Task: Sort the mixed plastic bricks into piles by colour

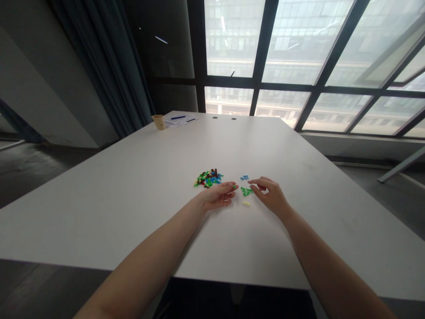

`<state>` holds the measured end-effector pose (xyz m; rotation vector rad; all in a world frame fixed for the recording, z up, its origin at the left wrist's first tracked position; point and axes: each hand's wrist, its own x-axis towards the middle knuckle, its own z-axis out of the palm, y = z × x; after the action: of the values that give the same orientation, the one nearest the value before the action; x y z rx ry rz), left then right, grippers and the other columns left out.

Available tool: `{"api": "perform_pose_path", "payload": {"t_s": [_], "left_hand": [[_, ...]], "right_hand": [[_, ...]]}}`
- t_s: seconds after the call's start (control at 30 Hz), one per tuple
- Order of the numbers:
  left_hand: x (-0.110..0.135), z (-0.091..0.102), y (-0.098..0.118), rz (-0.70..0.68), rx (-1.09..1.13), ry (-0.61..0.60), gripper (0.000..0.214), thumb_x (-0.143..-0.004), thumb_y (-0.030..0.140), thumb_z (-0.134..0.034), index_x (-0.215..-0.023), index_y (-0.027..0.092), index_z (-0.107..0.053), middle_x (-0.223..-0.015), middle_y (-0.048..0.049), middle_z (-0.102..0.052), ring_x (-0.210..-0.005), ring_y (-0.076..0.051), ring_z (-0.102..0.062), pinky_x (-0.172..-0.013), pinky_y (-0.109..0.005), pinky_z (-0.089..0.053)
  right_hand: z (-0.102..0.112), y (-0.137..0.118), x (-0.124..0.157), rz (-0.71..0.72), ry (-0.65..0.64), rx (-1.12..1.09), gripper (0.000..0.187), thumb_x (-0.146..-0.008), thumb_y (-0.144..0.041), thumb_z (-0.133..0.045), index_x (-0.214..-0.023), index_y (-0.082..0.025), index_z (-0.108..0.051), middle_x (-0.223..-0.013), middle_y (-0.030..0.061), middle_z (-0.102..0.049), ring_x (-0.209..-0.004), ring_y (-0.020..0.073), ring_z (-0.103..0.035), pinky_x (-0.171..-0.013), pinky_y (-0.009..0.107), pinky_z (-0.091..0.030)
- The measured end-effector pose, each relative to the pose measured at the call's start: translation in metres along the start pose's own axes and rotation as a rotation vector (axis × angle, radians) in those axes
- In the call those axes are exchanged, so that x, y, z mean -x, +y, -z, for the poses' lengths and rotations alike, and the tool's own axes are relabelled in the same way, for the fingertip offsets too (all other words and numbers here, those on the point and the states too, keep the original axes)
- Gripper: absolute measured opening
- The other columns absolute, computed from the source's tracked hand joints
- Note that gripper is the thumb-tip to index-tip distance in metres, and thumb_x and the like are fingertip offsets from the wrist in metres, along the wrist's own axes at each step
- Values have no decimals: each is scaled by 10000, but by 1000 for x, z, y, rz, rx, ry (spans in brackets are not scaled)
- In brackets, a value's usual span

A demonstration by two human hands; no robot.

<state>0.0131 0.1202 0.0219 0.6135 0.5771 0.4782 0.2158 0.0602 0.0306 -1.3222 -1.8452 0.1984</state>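
My left hand (219, 195) is turned partly palm up, its thumb and fingers closed on a small green toy brick (234, 187). Close to its right, my right hand (268, 191) hovers with thumb and index finger apart, and I see nothing between them. Between the hands lies a small group of green bricks (246, 191). A few blue bricks (244, 177) sit just beyond it, and a pale yellow brick piece (246, 204) lies nearer to me. Behind my left hand spreads a mixed pile of bricks (208, 178) in green, blue, dark brown, red and yellow.
All of this rests on a long white table (133, 208). At its far left stand a tan cup (159, 122) and papers (179, 121) with a blue pen (178, 118) on top. Two dark round discs (215, 118) show at the far end, before the windows.
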Motion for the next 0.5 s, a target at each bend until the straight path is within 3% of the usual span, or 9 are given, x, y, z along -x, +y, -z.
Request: {"api": "perform_pose_path", "payload": {"t_s": [0.2,0.37,0.5], "left_hand": [[0,-3,-4,11,-74,-26,271,-619,206,-741,-846,176,-598,-690,27,-589,-625,-56,-558,-541,-162,-388],[3,-8,-7,1,-158,-43,280,-590,213,-760,-823,185,-607,-707,29,-568,-623,-38,-530,-566,-159,-374],[4,-14,-8,-29,-236,36,327,-550,238,-780,-818,178,-603,-739,11,-590,-639,-47,-529,-580,-164,-361]], "right_hand": [[-11,-25,3,165,37,-7,195,-757,-296,-580,-925,-228,-654,-712,13,-558,-701,137,-513,-717,288,-418],[-18,-27,5,156,15,10,160,-775,-276,-550,-866,-229,-673,-700,17,-554,-698,135,-513,-713,287,-422],[-17,-21,3,127,16,6,175,-794,-284,-524,-855,-226,-678,-705,20,-556,-702,133,-517,-708,273,-413]]}}
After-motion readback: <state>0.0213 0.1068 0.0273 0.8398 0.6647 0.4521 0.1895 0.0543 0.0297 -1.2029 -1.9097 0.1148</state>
